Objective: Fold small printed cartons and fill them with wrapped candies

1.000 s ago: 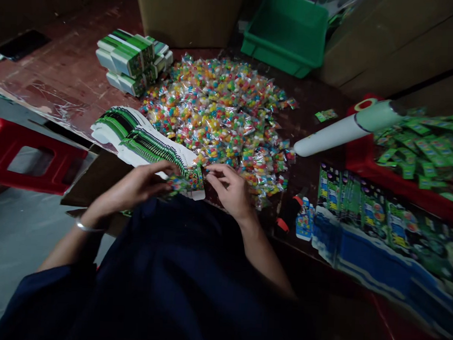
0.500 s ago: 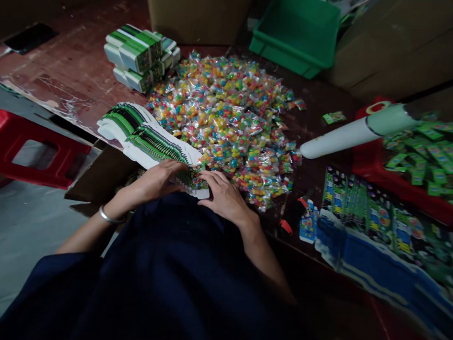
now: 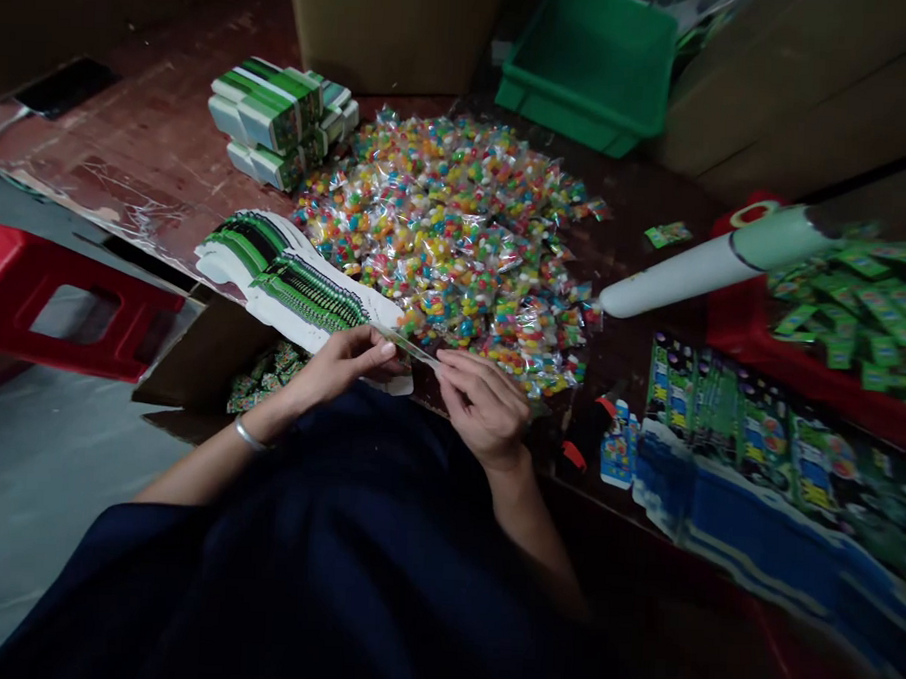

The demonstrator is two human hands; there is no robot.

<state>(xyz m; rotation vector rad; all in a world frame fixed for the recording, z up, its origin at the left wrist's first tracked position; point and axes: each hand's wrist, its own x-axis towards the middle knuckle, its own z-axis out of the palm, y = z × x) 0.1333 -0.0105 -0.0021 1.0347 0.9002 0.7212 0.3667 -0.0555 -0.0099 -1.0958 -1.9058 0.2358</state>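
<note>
The step in hand seems to be opening one flat carton blank (image 3: 411,350): the left hand (image 3: 339,363) and the right hand (image 3: 484,411) each pinch one end with the fingers, just above the fanned stack of blanks (image 3: 291,277) at the bench (image 3: 131,155) edge. Next it needs squaring open. Half a second ago both hands lay pressed on the stack; now the blank is lifted.
</note>
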